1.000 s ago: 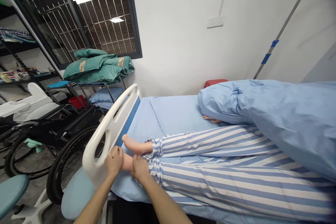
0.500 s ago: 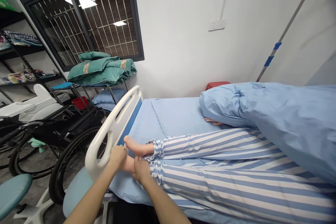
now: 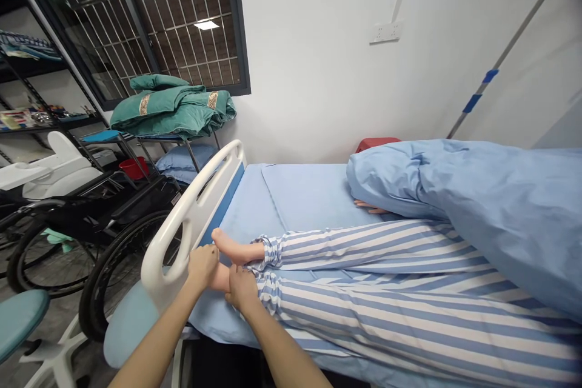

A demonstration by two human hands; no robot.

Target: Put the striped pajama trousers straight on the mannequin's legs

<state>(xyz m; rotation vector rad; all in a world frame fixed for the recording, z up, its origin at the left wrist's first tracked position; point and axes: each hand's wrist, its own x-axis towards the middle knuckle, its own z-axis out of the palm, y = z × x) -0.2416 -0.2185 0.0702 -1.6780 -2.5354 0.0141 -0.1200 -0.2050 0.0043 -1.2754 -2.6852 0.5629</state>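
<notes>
Left hand (image 3: 204, 264) wraps around the toe end of a smooth, bare, rounded foot (image 3: 220, 277), and the right hand (image 3: 240, 287) clasps its ankle: 2 grips, both closed around the same limb. That foot lies at the bottom of the bed, just inside a glossy white moulded-plastic footboard (image 3: 157, 245) with rounded cut-outs. A second bare foot (image 3: 236, 250) rests right beside it, toes up, so 2 feet in all. Both come out of 1 pair of blue-and-white striped cloth trousers (image 3: 386, 309), gathered at 2 crinkled cuffs. Beneath, a smooth light-blue sheet (image 3: 309, 194); above, a puffy, creased blue quilt (image 3: 491, 194) with fingertips (image 3: 369, 209) poking from its edge. Over by the window, 1 red plastic bucket (image 3: 133, 167), its contents hidden from here, and a plush green folded pile of bedding (image 3: 177, 112) showing 2 patterned bands.
</notes>
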